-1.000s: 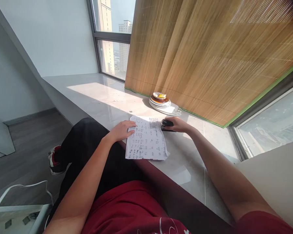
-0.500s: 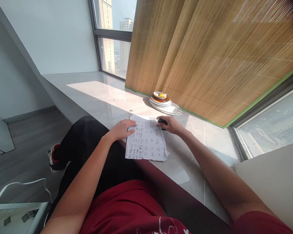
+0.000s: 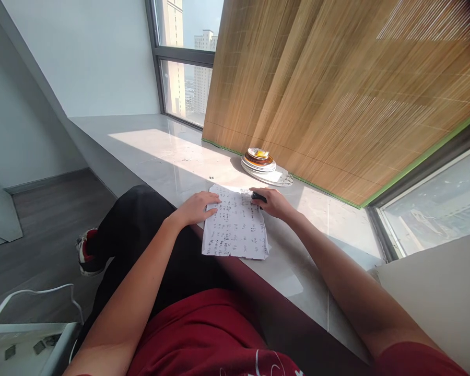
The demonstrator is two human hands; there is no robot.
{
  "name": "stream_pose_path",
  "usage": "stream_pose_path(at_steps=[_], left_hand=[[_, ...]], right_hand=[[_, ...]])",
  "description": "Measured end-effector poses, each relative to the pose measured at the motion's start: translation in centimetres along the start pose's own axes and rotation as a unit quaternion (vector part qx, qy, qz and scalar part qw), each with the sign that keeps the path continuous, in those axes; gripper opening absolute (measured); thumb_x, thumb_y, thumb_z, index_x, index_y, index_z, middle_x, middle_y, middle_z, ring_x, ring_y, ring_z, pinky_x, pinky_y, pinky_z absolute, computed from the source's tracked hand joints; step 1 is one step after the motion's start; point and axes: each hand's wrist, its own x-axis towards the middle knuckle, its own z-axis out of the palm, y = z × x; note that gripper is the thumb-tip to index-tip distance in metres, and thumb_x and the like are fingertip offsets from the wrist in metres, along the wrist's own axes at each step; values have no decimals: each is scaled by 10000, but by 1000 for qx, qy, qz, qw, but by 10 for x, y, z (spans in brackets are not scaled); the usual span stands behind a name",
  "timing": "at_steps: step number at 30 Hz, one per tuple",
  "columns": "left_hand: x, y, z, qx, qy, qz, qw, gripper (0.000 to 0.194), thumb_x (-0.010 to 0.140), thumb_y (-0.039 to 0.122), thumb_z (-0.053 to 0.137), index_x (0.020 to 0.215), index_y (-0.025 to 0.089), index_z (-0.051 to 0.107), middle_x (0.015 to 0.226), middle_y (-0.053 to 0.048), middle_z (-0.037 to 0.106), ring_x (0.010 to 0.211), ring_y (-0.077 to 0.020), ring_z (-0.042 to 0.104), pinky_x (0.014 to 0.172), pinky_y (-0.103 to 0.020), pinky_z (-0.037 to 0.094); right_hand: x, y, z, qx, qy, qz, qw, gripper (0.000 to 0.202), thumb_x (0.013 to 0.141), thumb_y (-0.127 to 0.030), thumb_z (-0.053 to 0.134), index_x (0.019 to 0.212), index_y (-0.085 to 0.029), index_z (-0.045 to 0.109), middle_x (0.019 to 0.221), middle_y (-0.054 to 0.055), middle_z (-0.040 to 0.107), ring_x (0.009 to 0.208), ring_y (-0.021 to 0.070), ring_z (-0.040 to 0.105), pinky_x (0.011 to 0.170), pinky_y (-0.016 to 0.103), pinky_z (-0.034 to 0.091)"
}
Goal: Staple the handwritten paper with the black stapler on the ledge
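Handwritten paper sheets (image 3: 235, 230) lie stacked on the pale tiled sill, their near edge reaching over its front edge. My left hand (image 3: 196, 209) rests flat on the upper left part of the paper, its fingers stretched and slightly apart. At the upper right edge of the sheets, my right hand (image 3: 273, 202) is closed around a small black object (image 3: 259, 197) that looks like a stapler. My fingers cover part of it, and its exact contact with the paper is hard to see.
Behind the sheets stands a stack of plates (image 3: 254, 166) with a yellow item (image 3: 262, 154) on top. A bamboo blind (image 3: 297, 94) hangs in front of the window. To the lower left are a white cable (image 3: 31, 292) and a white-edged box (image 3: 27, 329).
The black object in my right hand has tilted slightly, and the hand has shifted a little. My left hand stays on the paper. The whole view has moved slightly.
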Motion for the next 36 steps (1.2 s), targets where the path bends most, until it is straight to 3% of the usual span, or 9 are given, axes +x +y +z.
stream_pose_path(at_steps=[8,14,24,31,36], left_hand=[[0,2,-1,1,1,2,1000,421,1010,407,571,1345,219,742,1500,-96,666,1430,-327,568,1226,-526,438],[-1,6,-4,-2,-5,-7,1000,426,1004,406,572,1348,218,740,1510,-95,659,1427,-328,569,1226,-527,436],[0,7,-4,1,-7,-8,1000,432,1010,412,566,1354,213,736,1508,-96,660,1425,-318,572,1229,-526,436],[-1,4,-3,0,-6,-5,1000,428,1016,425,569,1355,223,736,1512,-87,658,1426,-306,572,1229,-511,441],[0,3,-2,-3,-6,-4,1000,430,1011,424,570,1350,219,739,1515,-96,656,1431,-313,567,1224,-513,440]], right_hand=[[1,2,1,-7,-7,1,1000,494,1024,-372,638,1507,-266,653,1456,98,710,1311,375,675,1086,530,524],[1,1,0,-30,-24,1,999,519,1086,-371,464,1579,-244,571,1441,116,712,1320,367,637,1081,540,474],[2,-3,-1,-36,-43,2,998,513,1072,-362,440,1544,-238,599,1318,118,757,1264,350,632,1073,522,427],[4,-9,-1,-59,-36,15,997,417,1054,-309,483,1416,-269,686,1337,99,756,1237,330,630,983,449,421],[5,-12,-1,-88,-48,5,995,297,1034,-264,509,1224,-271,737,1190,85,770,1141,301,626,908,403,371]])
